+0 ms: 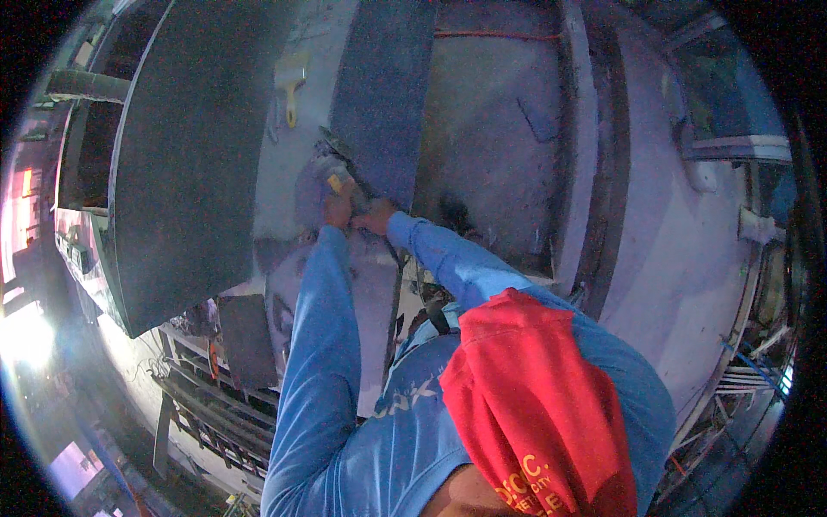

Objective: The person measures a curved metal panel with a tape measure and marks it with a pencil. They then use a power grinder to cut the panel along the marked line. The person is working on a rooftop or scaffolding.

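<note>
Both my arms, in blue sleeves, reach forward to a dusty power tool that looks like an angle grinder (326, 165). Its dark edge slants over the border between a pale strip (297, 185) and a dark blue-grey panel (379, 95). My left hand (338, 205) is closed round the body, beside a yellow patch. Close on its right, my right hand (376, 215) is closed on the tool's rear part; its fingers are partly hidden. Beyond the tool, a flat brush (291, 86) with a yellowish handle lies on the pale strip.
A large dark panel (185, 164) fills the left side. To the right lies a dusty recessed surface (491, 112) with a raised border (581, 172). Metal bars (215, 414) stand at lower left. Red cloth (543, 388) covers part of the lower view.
</note>
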